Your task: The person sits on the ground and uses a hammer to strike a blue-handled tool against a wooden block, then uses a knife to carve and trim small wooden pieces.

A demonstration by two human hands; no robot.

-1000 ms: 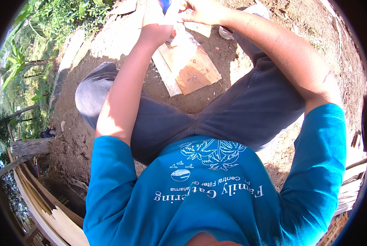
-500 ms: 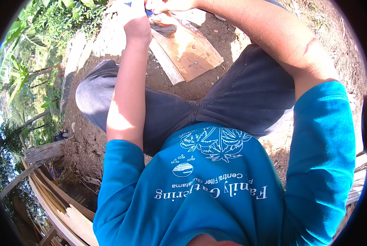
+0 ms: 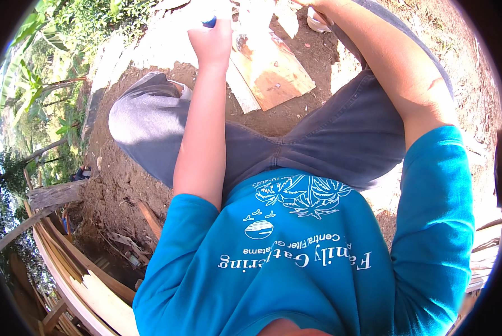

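Observation:
My left hand (image 3: pixel 213 46) is closed round a small blue object (image 3: pixel 209 22). Strong sunlight washes out its far end, so its kind is hidden. The hand is above the left edge of a flat wooden board (image 3: pixel 279 84) lying on the dirt between my legs. A narrow pale strip of wood (image 3: pixel 244 92) runs along that board's left side. At the top edge, my right hand (image 3: pixel 314 2) is mostly cut off, and its fingers do not show. It is apart from the left hand, beyond the board on the right.
My legs in dark trousers (image 3: pixel 340 123) spread on either side of the board. A pale rounded thing (image 3: pixel 318 21) is under my right forearm. Long split wood pieces (image 3: pixel 94 291) lie at the lower left, near a weathered log (image 3: pixel 55 195). Green plants (image 3: pixel 32 84) grow at the left.
My hands were close together over the board's far end and have parted. The left has come nearer and to the right with the blue object; the right has moved right and out past the top edge.

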